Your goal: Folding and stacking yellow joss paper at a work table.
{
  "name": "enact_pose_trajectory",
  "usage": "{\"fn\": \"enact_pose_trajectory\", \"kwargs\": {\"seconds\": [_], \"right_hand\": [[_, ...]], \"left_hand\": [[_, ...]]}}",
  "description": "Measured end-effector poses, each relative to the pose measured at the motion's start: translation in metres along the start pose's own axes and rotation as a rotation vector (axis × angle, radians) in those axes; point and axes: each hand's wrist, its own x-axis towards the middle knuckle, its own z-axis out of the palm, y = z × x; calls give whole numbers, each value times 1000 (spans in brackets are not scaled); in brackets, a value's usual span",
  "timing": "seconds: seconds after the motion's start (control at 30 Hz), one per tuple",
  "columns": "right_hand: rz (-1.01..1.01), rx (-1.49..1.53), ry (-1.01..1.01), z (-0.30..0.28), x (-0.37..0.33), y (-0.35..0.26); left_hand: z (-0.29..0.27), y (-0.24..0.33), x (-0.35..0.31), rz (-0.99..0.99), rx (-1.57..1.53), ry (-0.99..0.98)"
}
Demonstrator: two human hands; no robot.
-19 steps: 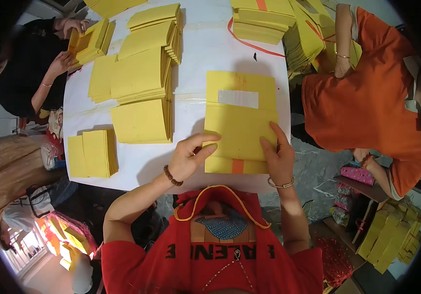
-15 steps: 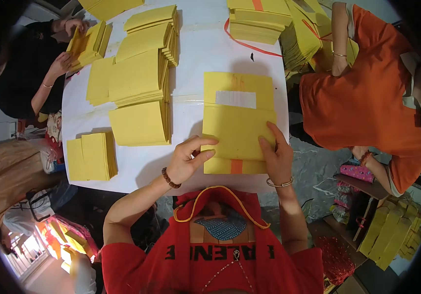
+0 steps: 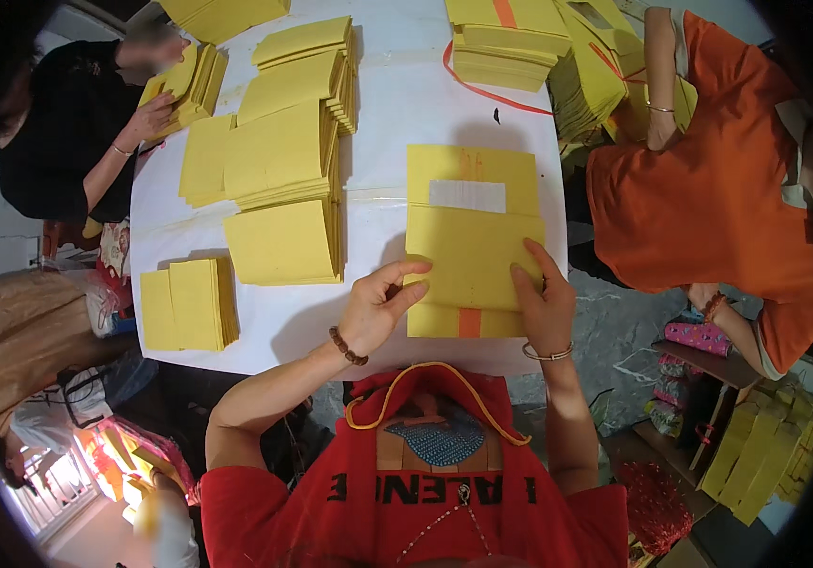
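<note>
In front of me on the white-covered table lies a flat yellow paper folder (image 3: pixel 476 241), with a pale rectangular patch near its far end and an orange strip at its near edge. My left hand (image 3: pixel 380 301) grips its left edge, thumb and forefinger close together. On the opposite side my right hand (image 3: pixel 547 301) holds the right edge, its thumb lying on top and its fingers along the border. Whether the folder is one piece or several layers I cannot tell. Left of it stand overlapping stacks of yellow folded paper (image 3: pixel 279 241) and a smaller yellow stack (image 3: pixel 200 303).
A person in black (image 3: pixel 70 142) handles yellow paper at the far left. Another in orange (image 3: pixel 700 180) stands at the right beside tall yellow stacks (image 3: pixel 506 57) with a red ribbon (image 3: pixel 496 97). More yellow bundles (image 3: pixel 757 450) sit low at the right.
The whole view has shifted slightly, while both my hands keep their grip on the folder. The person in black has leaned toward the yellow paper, and one of their hands is no longer visible.
</note>
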Motion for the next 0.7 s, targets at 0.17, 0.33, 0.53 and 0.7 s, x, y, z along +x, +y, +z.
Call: {"fn": "enact_pose_trajectory", "kwargs": {"seconds": [0.17, 0.33, 0.53, 0.7], "right_hand": [[-66, -8, 45, 4, -1, 3], [-78, -127, 48, 3, -2, -2], [-61, -105, 51, 4, -1, 0], [-126, -90, 77, 8, -2, 2]], "left_hand": [[4, 5, -3, 74, 102, 68], [3, 14, -6, 31, 277, 55], [16, 52, -3, 707, 994, 12], [29, 32, 33, 705, 1146, -184]]}}
